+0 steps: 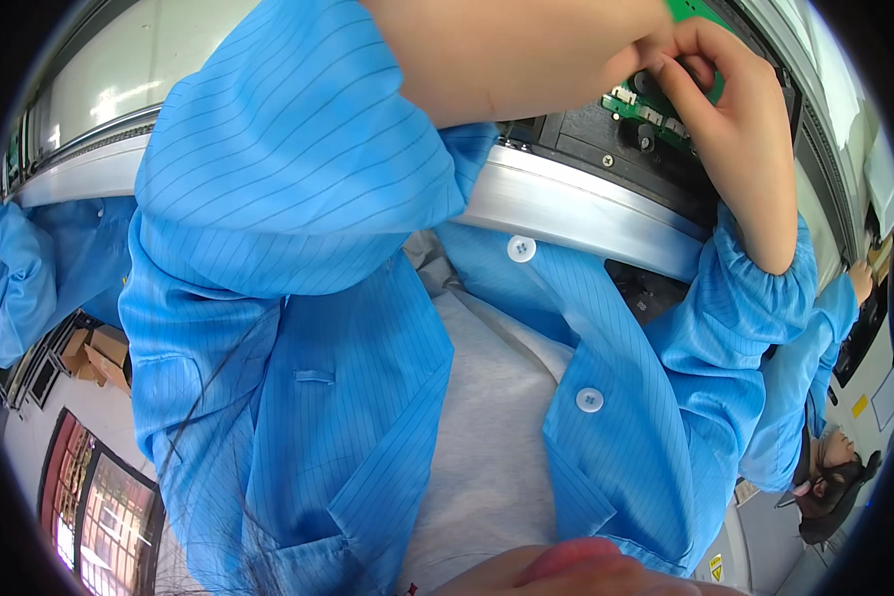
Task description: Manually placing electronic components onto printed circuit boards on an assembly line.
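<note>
A green circuit board [666, 117] with white connectors and dark round parts lies in a black fixture [591, 149] at the upper right. Over it, my two hands meet. My left hand [644, 48] reaches across from the left, partly cut off by the upper edge, its visible fingertips bent and closed. My right hand [735, 99] comes up from the right, thumb and index finger pinched together close to the left fingertips. Whatever sits between the fingers is too small or too covered to make out.
A silver metal rail [576, 204] runs between my body and the fixture. Another rail [89, 149] continues at the left. A co-worker's blue sleeve [30, 278] shows at the left, another person [829, 477] at the right. Cardboard boxes [99, 356] stand behind at left.
</note>
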`<control>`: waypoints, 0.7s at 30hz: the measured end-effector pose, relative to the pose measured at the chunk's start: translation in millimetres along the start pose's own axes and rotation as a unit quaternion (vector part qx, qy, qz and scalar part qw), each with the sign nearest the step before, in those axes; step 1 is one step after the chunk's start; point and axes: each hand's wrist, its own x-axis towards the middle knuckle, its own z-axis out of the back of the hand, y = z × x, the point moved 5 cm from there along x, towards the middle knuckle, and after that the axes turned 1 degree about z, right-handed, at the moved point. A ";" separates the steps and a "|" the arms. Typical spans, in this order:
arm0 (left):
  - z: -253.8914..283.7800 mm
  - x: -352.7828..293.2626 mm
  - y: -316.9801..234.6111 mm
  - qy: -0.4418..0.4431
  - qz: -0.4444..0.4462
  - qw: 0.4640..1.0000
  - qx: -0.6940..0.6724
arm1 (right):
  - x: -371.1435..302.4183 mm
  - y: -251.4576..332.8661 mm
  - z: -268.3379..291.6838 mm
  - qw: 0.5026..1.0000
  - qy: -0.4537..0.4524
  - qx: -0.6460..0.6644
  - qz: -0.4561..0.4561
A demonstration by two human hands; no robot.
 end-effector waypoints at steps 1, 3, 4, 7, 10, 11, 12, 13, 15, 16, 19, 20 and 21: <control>-0.9 3.1 -0.6 0.000 -0.007 1.000 -0.008 | -1.5 8.2 -0.1 1.000 0.000 -0.003 -0.010; -2.0 4.5 -2.0 0.079 -0.028 0.995 -0.056 | -3.8 36.7 9.1 0.994 -0.108 -0.011 0.006; -2.5 2.2 -1.0 0.079 -0.027 0.995 -0.055 | -3.3 37.5 7.5 0.994 -0.108 -0.010 0.008; -6.9 1.0 2.8 0.060 -0.044 0.997 -0.037 | -4.1 34.2 3.9 0.991 -0.121 -0.059 -0.017; -7.4 -1.1 2.2 0.074 -0.050 0.996 -0.020 | -6.5 39.1 6.6 0.991 -0.123 -0.043 -0.010; -6.5 -1.8 1.3 0.068 -0.047 0.996 -0.024 | -7.2 40.0 7.3 0.991 -0.120 -0.050 -0.010; -5.8 -2.9 0.4 0.064 -0.043 0.997 -0.028 | -8.0 40.7 6.8 0.991 -0.118 -0.056 -0.009; -6.3 -4.0 -1.4 0.065 -0.042 0.997 -0.029 | -9.0 40.7 5.8 0.992 -0.117 -0.055 -0.009; -7.3 -6.4 -3.2 0.073 -0.030 0.996 0.032 | -10.3 42.5 4.6 0.989 -0.125 -0.077 0.002; -6.4 -7.0 -3.6 0.075 -0.028 0.996 0.034 | -10.2 44.5 4.7 0.989 -0.125 -0.075 0.004; 1.3 -2.9 -1.6 0.015 -0.020 1.000 -0.008 | -10.2 44.9 4.3 0.989 -0.102 -0.103 -0.021; 5.1 0.4 3.0 -0.001 0.023 0.998 -0.054 | -10.8 42.9 3.7 0.990 -0.093 -0.106 -0.029; 6.4 1.7 7.6 -0.017 0.066 0.993 -0.101 | -11.2 40.8 2.4 0.990 -0.084 -0.109 -0.039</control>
